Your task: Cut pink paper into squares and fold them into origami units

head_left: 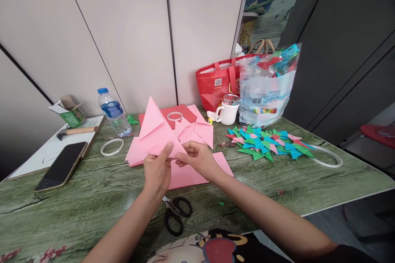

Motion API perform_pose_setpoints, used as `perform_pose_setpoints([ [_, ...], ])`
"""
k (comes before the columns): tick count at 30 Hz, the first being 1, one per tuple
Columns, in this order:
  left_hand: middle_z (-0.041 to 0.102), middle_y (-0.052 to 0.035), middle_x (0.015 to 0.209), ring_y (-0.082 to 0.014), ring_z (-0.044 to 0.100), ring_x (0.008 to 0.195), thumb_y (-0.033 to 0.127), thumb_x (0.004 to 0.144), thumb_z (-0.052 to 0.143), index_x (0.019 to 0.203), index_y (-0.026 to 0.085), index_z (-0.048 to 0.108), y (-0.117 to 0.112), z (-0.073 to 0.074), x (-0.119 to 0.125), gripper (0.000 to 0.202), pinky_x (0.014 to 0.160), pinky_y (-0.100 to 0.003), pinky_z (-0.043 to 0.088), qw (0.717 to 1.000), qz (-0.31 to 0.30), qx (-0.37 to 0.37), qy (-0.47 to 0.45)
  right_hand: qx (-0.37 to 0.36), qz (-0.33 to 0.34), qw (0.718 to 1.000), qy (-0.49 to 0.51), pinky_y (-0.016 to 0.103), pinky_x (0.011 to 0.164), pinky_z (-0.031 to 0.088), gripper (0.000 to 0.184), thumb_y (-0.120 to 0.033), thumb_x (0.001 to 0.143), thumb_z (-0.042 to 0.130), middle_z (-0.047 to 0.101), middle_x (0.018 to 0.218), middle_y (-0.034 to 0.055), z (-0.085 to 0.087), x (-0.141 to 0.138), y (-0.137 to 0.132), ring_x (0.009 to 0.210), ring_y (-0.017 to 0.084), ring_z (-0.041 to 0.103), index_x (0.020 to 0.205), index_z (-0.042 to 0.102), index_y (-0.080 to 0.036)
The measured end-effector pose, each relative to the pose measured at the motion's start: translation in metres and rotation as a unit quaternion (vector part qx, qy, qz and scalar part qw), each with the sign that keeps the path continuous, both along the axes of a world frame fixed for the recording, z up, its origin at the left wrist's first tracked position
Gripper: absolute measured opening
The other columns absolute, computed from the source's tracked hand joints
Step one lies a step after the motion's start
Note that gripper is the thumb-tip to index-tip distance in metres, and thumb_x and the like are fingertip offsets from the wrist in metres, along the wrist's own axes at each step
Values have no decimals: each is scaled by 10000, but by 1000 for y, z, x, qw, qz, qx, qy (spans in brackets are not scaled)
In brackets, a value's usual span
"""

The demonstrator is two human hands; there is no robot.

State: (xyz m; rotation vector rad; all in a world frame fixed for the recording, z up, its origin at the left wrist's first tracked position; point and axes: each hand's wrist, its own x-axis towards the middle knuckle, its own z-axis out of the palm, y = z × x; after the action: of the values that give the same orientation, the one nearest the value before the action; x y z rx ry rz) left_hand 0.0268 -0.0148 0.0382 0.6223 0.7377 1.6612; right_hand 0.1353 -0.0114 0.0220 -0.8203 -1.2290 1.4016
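A folded sheet of pink paper [156, 131] is raised above the table, its tall point upward and a crease across it. My left hand [158, 168] pinches its lower edge, thumb on the near face. Beside it, my right hand [196, 158] pinches the lower right corner with thumb and fingers. Under my hands lies a flat pink sheet [188, 176]. More pink sheets [135, 152] are stacked behind to the left, and partly folded pink paper [193, 131] rests behind the right hand. Black-handled scissors [176, 211] lie near my body.
Left stand a water bottle [114, 113], tape roll [112, 147], phone [63, 166], hammer [77, 130] and green box [72, 115]. Right are a white mug [228, 111], red bag [212, 86], plastic bag [267, 94], a heap of folded coloured paper pieces [265, 143] and a white ring [333, 158].
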Motion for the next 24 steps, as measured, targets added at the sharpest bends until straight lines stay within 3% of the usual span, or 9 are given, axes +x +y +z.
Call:
perform_pose_setpoints([
  [11,652,-27,608,-131,605,532,149,559,741,654,96,638,-2,-4,-2,150,559,-261,493,1000,-19,-4,18,8,-40,999,28,288,562,533,313,-353,558,740,652,603,15,-10,-5,-5,529,137,619,734,606,-132],
  [20,679,-37,670,-138,631,591,167,557,748,679,109,633,3,-6,-8,177,628,-271,506,1000,5,-4,-4,-30,6,996,89,310,622,554,332,-374,621,701,695,706,54,-14,-7,-10,621,169,667,815,612,-120],
  [24,683,-43,695,-137,636,618,177,569,743,689,111,629,5,-6,-10,178,600,-241,502,1000,2,-4,-11,-37,-8,994,103,291,606,558,307,-353,620,707,704,747,75,-14,-8,-11,633,171,672,782,615,-110],
])
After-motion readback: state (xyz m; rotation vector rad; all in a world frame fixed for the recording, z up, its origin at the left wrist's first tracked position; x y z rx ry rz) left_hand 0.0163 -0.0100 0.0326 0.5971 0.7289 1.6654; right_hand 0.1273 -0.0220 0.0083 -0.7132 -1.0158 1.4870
